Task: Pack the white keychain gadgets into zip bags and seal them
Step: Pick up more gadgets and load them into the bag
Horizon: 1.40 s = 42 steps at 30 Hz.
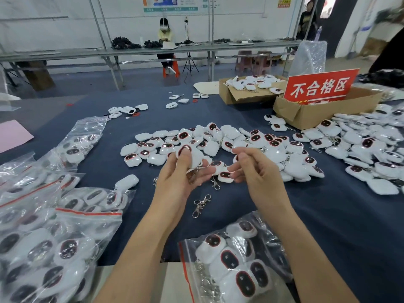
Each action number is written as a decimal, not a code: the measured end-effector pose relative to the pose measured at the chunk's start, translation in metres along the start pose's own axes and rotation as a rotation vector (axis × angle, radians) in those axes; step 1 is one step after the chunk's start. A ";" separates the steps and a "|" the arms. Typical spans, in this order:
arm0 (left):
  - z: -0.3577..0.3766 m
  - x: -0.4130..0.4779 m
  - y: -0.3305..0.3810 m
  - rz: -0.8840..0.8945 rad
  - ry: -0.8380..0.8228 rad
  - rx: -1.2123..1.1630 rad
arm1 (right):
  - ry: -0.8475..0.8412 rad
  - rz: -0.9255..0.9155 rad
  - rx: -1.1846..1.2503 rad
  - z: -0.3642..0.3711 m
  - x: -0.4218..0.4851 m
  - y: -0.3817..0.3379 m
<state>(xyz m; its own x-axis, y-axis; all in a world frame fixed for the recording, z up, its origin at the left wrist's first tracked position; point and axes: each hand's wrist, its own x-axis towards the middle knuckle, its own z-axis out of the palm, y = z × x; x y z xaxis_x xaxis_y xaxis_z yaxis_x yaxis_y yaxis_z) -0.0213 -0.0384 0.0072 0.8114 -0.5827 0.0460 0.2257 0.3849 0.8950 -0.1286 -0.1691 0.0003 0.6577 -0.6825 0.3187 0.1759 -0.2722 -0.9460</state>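
My left hand (182, 171) grips a white keychain gadget (193, 157) with a dark red-rimmed face, held above the blue table. My right hand (251, 165) hovers beside it with fingers loosely curled, and I cannot tell whether they touch the gadget (225, 176) lying under the fingertips. A large heap of loose gadgets (218, 141) lies just beyond both hands. A zip bag (238, 256) holding several gadgets lies near the table edge between my forearms. A loose metal clasp (201, 205) lies on the cloth.
Filled zip bags (54, 226) with red seal strips pile up at the left. More gadgets (371, 147) spread at the right. Two cardboard boxes (306, 114) and a red sign (320, 87) stand at the back right. A person sits at a far bench.
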 end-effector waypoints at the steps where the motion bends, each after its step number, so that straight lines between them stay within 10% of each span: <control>1: 0.001 -0.005 0.006 0.006 0.002 0.051 | -0.013 -0.046 -0.047 -0.001 0.000 -0.009; 13: -0.064 -0.158 0.042 -0.168 0.097 1.093 | -0.859 -0.249 -0.847 0.006 -0.080 -0.037; 20: -0.060 -0.190 0.041 -0.127 -0.068 1.144 | -0.868 -0.447 -0.959 0.026 -0.098 -0.029; 27: -0.055 -0.183 0.036 -0.194 -0.022 0.809 | -0.749 -0.277 -0.835 0.022 -0.098 -0.050; 42: -0.037 -0.157 0.023 -0.270 -0.317 0.846 | -0.708 -0.233 -0.695 0.028 -0.099 -0.060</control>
<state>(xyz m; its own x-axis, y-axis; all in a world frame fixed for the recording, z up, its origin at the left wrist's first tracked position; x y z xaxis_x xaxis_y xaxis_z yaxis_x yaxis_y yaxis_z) -0.1230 0.0887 0.0042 0.5764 -0.7916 -0.2030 -0.1821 -0.3667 0.9124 -0.1841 -0.0656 0.0242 0.9833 -0.0657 0.1698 0.0390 -0.8348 -0.5491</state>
